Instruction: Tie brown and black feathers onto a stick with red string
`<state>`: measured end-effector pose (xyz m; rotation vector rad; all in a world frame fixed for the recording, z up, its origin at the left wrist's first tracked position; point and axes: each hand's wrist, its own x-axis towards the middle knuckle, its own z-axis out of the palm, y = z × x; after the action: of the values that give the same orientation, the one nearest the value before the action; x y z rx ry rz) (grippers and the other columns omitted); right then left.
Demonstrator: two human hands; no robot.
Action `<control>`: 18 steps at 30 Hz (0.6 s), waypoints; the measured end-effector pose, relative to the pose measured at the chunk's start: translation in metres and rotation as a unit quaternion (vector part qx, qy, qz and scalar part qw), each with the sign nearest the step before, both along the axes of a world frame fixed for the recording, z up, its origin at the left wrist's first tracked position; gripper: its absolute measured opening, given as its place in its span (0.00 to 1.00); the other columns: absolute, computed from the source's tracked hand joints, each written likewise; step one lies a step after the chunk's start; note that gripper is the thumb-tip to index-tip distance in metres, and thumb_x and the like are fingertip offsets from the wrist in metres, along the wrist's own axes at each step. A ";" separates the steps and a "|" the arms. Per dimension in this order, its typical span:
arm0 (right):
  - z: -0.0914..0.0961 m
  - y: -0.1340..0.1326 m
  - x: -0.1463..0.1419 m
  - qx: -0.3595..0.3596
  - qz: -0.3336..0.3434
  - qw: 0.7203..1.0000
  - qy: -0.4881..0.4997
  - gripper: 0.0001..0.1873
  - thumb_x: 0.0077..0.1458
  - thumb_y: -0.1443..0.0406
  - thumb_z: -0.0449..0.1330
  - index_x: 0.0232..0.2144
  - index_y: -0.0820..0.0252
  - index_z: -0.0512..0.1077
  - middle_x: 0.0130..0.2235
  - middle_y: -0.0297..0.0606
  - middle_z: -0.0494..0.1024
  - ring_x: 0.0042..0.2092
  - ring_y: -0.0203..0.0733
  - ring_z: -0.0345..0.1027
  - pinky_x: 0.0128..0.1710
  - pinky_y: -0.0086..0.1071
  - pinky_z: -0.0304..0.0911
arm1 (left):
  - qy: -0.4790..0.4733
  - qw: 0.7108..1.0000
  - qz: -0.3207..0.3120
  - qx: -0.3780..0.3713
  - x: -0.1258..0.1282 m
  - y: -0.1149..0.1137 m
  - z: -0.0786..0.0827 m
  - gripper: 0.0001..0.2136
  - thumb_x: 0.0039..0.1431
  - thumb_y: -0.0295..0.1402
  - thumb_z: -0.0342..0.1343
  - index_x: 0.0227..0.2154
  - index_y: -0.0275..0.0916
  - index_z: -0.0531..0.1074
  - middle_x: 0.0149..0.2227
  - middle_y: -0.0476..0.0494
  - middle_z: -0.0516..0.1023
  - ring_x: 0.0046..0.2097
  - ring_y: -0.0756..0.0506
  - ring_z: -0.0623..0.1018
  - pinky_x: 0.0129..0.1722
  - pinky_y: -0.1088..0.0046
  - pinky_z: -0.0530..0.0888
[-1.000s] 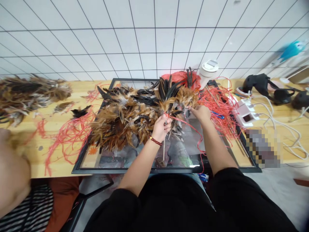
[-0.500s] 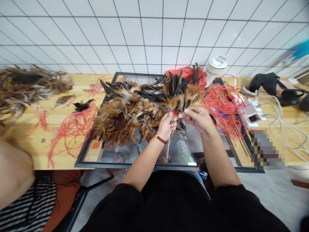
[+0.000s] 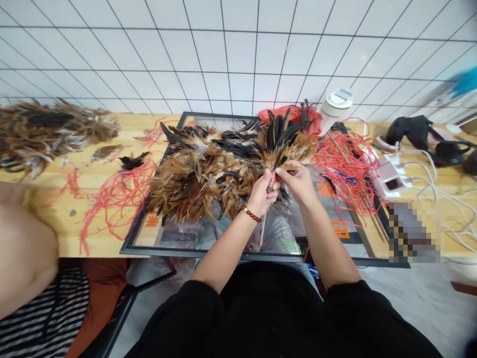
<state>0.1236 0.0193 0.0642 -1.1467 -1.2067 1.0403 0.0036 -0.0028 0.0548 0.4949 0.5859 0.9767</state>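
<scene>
My left hand [image 3: 262, 196] is closed around a thin wooden stick [image 3: 263, 229] topped with a bunch of brown and black feathers [image 3: 283, 141]. My right hand [image 3: 296, 181] pinches a red string [image 3: 275, 174] right at the base of that bunch, touching the left hand. A big heap of brown and black feathers [image 3: 201, 174] lies to the left of my hands on a black-framed glass panel [image 3: 149, 246]. A beaded bracelet [image 3: 251, 215] sits on my left wrist.
Loose red strings [image 3: 345, 174] lie right of my hands, more red strings [image 3: 108, 196] at left on the wooden table [image 3: 48, 233]. A white cup [image 3: 333, 110], a charger with white cables [image 3: 389, 176] and black objects stand at right. Another person's arm [image 3: 26, 248] is at lower left.
My right hand came in from the right with the red string and now meets the left hand at the bunch's base. The view shifted slightly.
</scene>
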 end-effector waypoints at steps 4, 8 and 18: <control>0.002 -0.001 0.000 -0.004 0.016 1.000 -0.026 0.17 0.42 0.55 0.69 0.26 0.59 0.69 0.25 0.30 0.72 0.27 0.33 0.64 0.29 0.29 0.60 | 0.033 0.999 0.018 -0.002 0.001 -0.002 0.000 0.22 0.53 0.53 0.61 0.32 0.39 0.63 0.20 0.58 0.61 0.15 0.60 0.53 0.12 0.86 0.47; 0.003 -0.001 0.000 -0.004 0.011 0.998 -0.062 0.15 0.45 0.56 0.68 0.27 0.59 0.70 0.25 0.31 0.72 0.26 0.33 0.63 0.29 0.29 0.60 | 0.035 0.999 0.020 0.000 0.001 -0.003 0.002 0.19 0.55 0.49 0.61 0.33 0.39 0.63 0.19 0.58 0.62 0.14 0.60 0.54 0.13 0.86 0.47; -0.008 -0.016 0.037 -0.107 0.143 0.982 -0.055 0.25 0.47 0.48 0.67 0.39 0.60 0.74 0.34 0.35 0.76 0.31 0.34 0.67 0.33 0.28 0.63 | -0.006 1.000 0.022 -0.008 -0.005 0.000 0.004 0.18 0.60 0.49 0.56 0.33 0.36 0.68 0.19 0.57 0.60 0.15 0.60 0.51 0.13 0.85 0.46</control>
<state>0.1610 0.0034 0.0562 -1.2324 -1.4021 1.3634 -0.0012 -0.0023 0.0588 0.4636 0.5941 1.0154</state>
